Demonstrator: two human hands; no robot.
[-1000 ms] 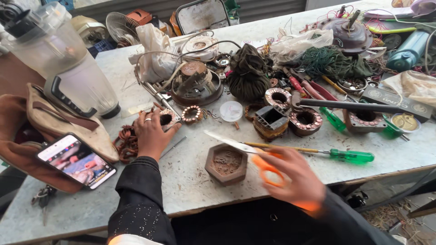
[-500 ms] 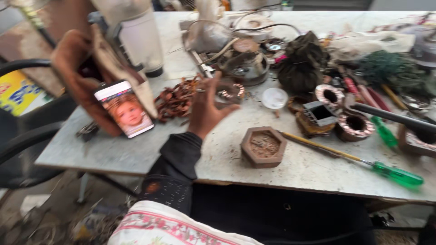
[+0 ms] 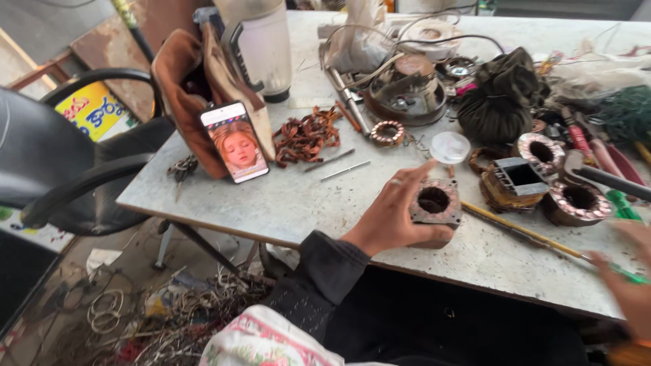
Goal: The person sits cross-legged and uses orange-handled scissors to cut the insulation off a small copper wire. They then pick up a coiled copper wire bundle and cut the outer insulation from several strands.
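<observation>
My left hand [image 3: 393,218] is closed around the near side of a brown, hexagon-shaped stator block [image 3: 434,203] that rests on the grey table [image 3: 285,200]. Its index finger is stretched out over the block's top, and a ring shows on one finger. My right hand [image 3: 630,285] is blurred at the right edge. It lies over the green handle end of a long screwdriver [image 3: 522,234] on the table. Whether it grips anything is unclear. An orange band shows at its wrist.
A phone [image 3: 237,142] with a lit screen leans on a brown bag [image 3: 180,81] beside a white blender jug [image 3: 261,44]. Copper wire scraps [image 3: 308,135], a small coil [image 3: 388,133], a white lid [image 3: 449,147], wound stators [image 3: 576,202] and a dark cloth pouch [image 3: 502,95] crowd the table. A black chair [image 3: 61,163] stands at the left.
My left hand has left the coil by the wire scraps and moved right onto the brown stator block. My right hand has come back into view at the right edge.
</observation>
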